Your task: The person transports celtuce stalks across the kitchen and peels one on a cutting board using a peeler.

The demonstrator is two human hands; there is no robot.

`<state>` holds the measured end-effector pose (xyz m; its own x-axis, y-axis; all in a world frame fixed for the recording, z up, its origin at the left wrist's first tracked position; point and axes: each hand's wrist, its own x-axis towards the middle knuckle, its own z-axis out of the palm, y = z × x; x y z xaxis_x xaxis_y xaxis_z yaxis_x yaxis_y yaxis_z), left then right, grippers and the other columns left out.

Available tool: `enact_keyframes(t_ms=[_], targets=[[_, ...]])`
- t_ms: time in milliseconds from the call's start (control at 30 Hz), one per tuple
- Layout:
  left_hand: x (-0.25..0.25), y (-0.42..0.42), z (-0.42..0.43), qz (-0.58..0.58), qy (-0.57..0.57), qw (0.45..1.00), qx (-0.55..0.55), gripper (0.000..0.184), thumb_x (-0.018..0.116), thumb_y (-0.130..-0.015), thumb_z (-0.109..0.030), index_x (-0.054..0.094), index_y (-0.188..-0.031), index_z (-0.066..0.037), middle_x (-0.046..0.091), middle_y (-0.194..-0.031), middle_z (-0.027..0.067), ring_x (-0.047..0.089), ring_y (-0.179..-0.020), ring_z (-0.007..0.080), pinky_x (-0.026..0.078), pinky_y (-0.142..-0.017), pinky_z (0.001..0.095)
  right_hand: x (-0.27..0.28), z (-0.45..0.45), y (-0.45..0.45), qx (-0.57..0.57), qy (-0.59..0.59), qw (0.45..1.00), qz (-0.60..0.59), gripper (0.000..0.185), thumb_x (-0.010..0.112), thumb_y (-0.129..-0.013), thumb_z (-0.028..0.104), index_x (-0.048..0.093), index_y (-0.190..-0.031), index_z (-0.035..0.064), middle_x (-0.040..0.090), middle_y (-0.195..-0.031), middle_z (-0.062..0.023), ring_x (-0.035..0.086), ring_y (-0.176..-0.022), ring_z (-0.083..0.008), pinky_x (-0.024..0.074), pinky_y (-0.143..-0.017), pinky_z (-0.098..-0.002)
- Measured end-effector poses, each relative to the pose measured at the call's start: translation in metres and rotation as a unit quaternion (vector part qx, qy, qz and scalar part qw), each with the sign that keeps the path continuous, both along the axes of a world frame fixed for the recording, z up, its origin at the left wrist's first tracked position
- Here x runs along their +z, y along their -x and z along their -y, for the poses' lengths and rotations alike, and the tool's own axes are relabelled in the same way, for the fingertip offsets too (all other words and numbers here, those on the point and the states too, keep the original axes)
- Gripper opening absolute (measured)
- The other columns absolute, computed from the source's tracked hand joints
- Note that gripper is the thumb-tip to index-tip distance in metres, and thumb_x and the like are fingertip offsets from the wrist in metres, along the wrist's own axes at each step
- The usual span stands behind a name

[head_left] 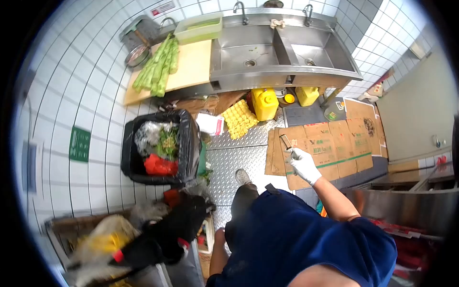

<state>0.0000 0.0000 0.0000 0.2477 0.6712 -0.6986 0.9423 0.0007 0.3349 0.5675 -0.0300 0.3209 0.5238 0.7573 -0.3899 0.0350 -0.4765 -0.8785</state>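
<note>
My right hand, in a white glove, is closed around a small peeler with a metal frame. It is held out above flattened cardboard on the floor. My left forearm hangs at my side near the lower middle, with a bit of white showing beside it; the fingers of my left hand are hidden. Long green stalks lie piled on a wooden board left of the sinks. Behind them, a clear plastic tub holds more green stalks.
A double steel sink stands ahead. A black-lined bin with scraps is at left. Yellow jugs and a yellow textured mat sit under the sink. Bags and a crate crowd the lower left; a steel counter is at right.
</note>
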Motion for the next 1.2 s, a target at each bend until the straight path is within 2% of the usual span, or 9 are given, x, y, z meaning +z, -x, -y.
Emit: enact_keyframes(t_ms=[67, 100, 167, 233, 400, 700, 900, 1000, 1200], targets=[[0.032, -0.02, -0.017, 0.008, -0.003, 1.0, -0.027, 0.031, 0.065, -0.088, -0.028, 0.073, -0.105, -0.003, 0.073, -0.102, 0.0252, 0.07, -0.101, 0.0445, 0.054, -0.093, 0.0521, 0.016, 0.015, 0.008, -0.036, 0.027, 0.998, -0.035, 0.037, 0.06, -0.095, 0.004, 0.065, -0.132, 0.0074, 0.071, -0.096, -0.0037, 0.057, -0.059, -0.0066, 0.0499, -0.054, -0.0244], [0.026, -0.026, -0.153, 0.047, -0.086, 0.994, -0.045, 0.029, 0.063, -0.088, -0.027, 0.073, -0.096, -0.001, 0.073, -0.098, 0.0265, 0.069, -0.097, 0.0472, 0.054, -0.088, 0.0549, 0.011, -0.081, -0.004, -0.051, -0.003, 0.998, -0.049, 0.037, 0.058, -0.095, 0.003, 0.065, -0.131, 0.0066, 0.071, -0.097, -0.0042, 0.057, -0.058, -0.0069, 0.0497, -0.054, -0.0244], [0.044, -0.059, -0.213, 0.063, -0.028, 0.997, 0.036, 0.025, 0.061, -0.088, -0.022, 0.071, -0.097, -0.001, 0.071, -0.099, 0.028, 0.069, -0.097, 0.0474, 0.054, -0.088, 0.0554, 0.002, -0.088, -0.015, -0.077, -0.01, 0.995, -0.062, 0.038, 0.054, -0.095, 0.002, 0.064, -0.131, 0.0049, 0.071, -0.097, -0.0051, 0.057, -0.057, -0.0073, 0.0495, -0.053, -0.0244], [0.126, -0.129, -0.311, 0.068, -0.163, 0.982, -0.064, 0.022, 0.057, -0.09, -0.018, 0.068, -0.092, 0.002, 0.07, -0.098, 0.0297, 0.069, -0.095, 0.0466, 0.053, -0.085, 0.0545, 0.005, -0.129, -0.035, -0.097, -0.029, 0.994, -0.051, 0.04, 0.05, -0.094, 0.001, 0.063, -0.132, 0.0026, 0.071, -0.101, -0.0069, 0.06, -0.058, -0.0087, 0.0513, -0.054, -0.0247], [0.196, -0.232, -0.457, 0.19, -0.247, 0.948, -0.056, 0.031, 0.063, -0.09, -0.014, 0.068, -0.116, 0.003, 0.071, -0.103, 0.0276, 0.068, -0.1, 0.0451, 0.054, -0.089, 0.0505, -0.011, -0.233, -0.081, -0.125, -0.082, 0.984, -0.093, 0.044, 0.049, -0.095, -0.001, 0.06, -0.138, 0.0025, 0.07, -0.113, -0.0077, 0.067, -0.071, -0.0121, 0.0565, -0.066, -0.0271], [0.222, -0.345, -0.554, 0.169, -0.233, 0.957, -0.027, 0.033, 0.066, -0.093, -0.017, 0.065, -0.122, -0.001, 0.066, -0.109, 0.0252, 0.064, -0.104, 0.0458, 0.053, -0.09, 0.0515, -0.044, -0.551, -0.209, -0.078, -0.2, 0.97, -0.111, 0.055, 0.057, -0.096, 0.003, 0.049, -0.151, 0.0035, 0.064, -0.129, -0.011, 0.069, -0.106, -0.0194, 0.0568, -0.092, -0.0309], [0.227, -0.38, -0.613, 0.135, -0.208, 0.965, 0.084, 0.032, 0.066, -0.091, -0.014, 0.068, -0.119, 0.002, 0.07, -0.108, 0.025, 0.067, -0.099, 0.043, 0.054, -0.089, 0.0489, -0.045, -0.767, -0.32, -0.122, -0.157, 0.979, -0.039, 0.042, 0.067, -0.099, 0.022, 0.058, -0.138, 0.0093, 0.069, -0.09, -0.0051, 0.068, -0.072, -0.0149, 0.0482, -0.054, -0.029], [0.243, -0.411, -0.651, 0.135, -0.242, 0.957, 0.091, 0.031, 0.066, -0.091, -0.011, 0.068, -0.119, 0.004, 0.07, -0.108, 0.0249, 0.068, -0.097, 0.0429, 0.055, -0.088, 0.0483, -0.028, -0.832, -0.349, -0.15, -0.089, 0.981, -0.086, 0.033, 0.069, -0.099, 0.026, 0.061, -0.126, 0.0097, 0.059, -0.072, -0.0004, 0.051, -0.05, -0.0108, 0.0384, -0.042, -0.029], [0.251, -0.482, -0.731, 0.168, -0.23, 0.955, 0.079, 0.032, 0.065, -0.096, -0.012, 0.067, -0.122, 0.005, 0.072, -0.111, 0.0234, 0.073, -0.097, 0.0346, 0.058, -0.086, 0.0406, -0.035, -0.865, -0.371, -0.119, -0.052, 0.991, -0.029, 0.034, 0.069, -0.1, 0.025, 0.061, -0.128, 0.0077, 0.064, -0.074, -0.0004, 0.059, -0.057, -0.0105, 0.0468, -0.049, -0.0288]])
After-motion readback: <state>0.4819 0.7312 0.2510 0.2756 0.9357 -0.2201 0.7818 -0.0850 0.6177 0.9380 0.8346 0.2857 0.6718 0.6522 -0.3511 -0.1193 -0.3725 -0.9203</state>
